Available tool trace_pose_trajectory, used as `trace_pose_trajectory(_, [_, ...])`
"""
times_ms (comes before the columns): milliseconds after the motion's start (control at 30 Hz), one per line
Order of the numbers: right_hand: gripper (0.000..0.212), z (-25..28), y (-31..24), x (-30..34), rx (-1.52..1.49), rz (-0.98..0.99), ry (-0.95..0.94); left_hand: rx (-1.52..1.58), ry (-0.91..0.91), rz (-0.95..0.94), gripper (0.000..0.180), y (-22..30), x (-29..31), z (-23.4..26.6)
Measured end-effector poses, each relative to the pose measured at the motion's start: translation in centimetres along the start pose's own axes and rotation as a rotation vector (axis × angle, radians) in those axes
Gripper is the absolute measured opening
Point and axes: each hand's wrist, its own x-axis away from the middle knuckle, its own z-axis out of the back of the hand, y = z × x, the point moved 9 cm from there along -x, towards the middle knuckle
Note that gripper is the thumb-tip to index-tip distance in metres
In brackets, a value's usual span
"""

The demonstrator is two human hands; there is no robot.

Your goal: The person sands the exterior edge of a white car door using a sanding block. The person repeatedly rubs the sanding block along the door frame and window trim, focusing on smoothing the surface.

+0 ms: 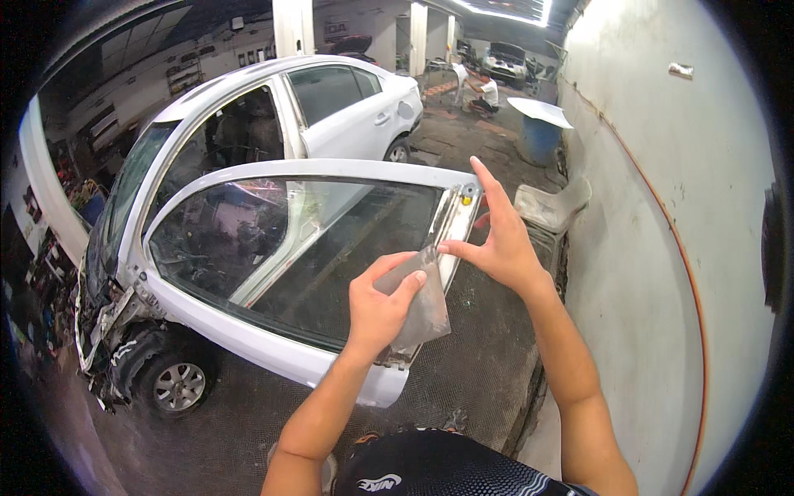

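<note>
In front of me is a white car door with its window glass in place, its rear edge turned toward me. My left hand is closed on a thin grey sheet, thumb on top; it resembles sandpaper, but I cannot tell for sure. The sheet hangs over the door's rear edge. My right hand is spread at the upper rear corner of the door. Its thumb points at the sheet's top corner, by the bare metal strip; whether it touches is unclear. One finger stretches up past the corner, and others are partly hidden.
A white car stands behind the door, its front stripped, with a front wheel showing. To the right are a chair, a blue drum with a white panel on top, and a wall with an orange hose. A person crouches far back.
</note>
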Motion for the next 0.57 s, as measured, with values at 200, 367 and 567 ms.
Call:
trace_pose_trajectory(200, [0.101,-0.2,1.2,-0.7,-0.064,-0.046,0.011,0.037,0.075,0.019,0.026,-0.3,-1.3,-1.2])
trace_pose_trajectory(367, [0.094,-0.4,1.5,-0.6,-0.157,-0.080,-0.006,-0.062,0.114,-0.123,0.025,1.5,-1.3,-1.3])
trace_pose_trajectory(567, [0.087,-0.1,0.8,-0.5,-0.093,-0.008,0.042,-0.190,0.062,-0.192,0.022,2.6,-2.0,-1.0])
